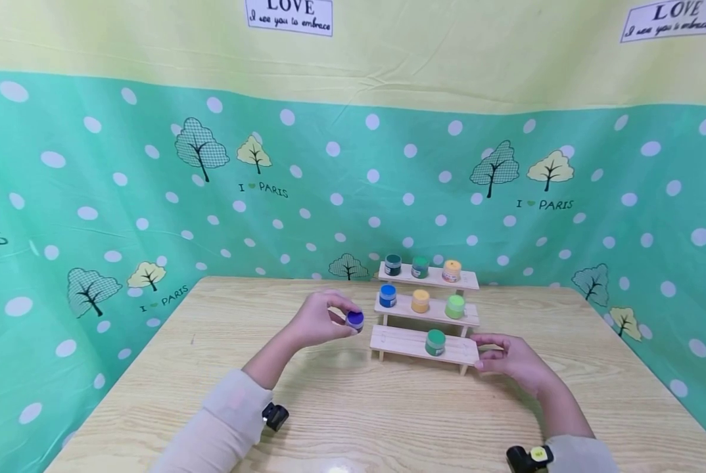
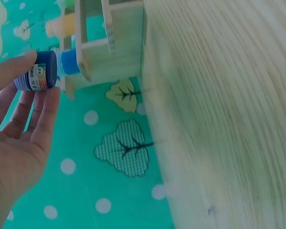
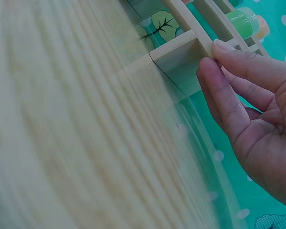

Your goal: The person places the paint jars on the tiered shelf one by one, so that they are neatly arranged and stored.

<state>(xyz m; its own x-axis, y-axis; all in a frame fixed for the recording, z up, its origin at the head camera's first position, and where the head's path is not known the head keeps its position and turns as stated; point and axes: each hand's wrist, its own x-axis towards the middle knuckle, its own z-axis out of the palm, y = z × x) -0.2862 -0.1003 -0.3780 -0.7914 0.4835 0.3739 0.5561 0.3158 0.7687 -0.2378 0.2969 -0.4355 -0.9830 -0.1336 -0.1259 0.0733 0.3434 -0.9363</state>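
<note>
My left hand (image 1: pixel 325 320) holds a small jar of purple-blue paint (image 1: pixel 355 320) between thumb and fingers, just left of a three-tier wooden stand (image 1: pixel 388 339). In the left wrist view the jar (image 2: pixel 38 71) is tipped sideways, showing a printed label. At the stand's right end, my right hand (image 1: pixel 509 360) pinches the lowest shelf, its thumb (image 3: pixel 226 46) on the board's edge. On that shelf sits one green jar (image 1: pixel 435 342). The middle shelf bears a blue jar (image 1: pixel 388 295), an orange-yellow jar (image 1: pixel 421 301) and a light green jar (image 1: pixel 455 307).
Along the top shelf stand a dark teal jar (image 1: pixel 393 265), a green jar (image 1: pixel 420 267) and a peach jar (image 1: pixel 451 270). The stand rests on a wood-grain table (image 1: pixel 353 407). Behind it hangs a teal and yellow curtain (image 1: pixel 305 164) with dots and trees.
</note>
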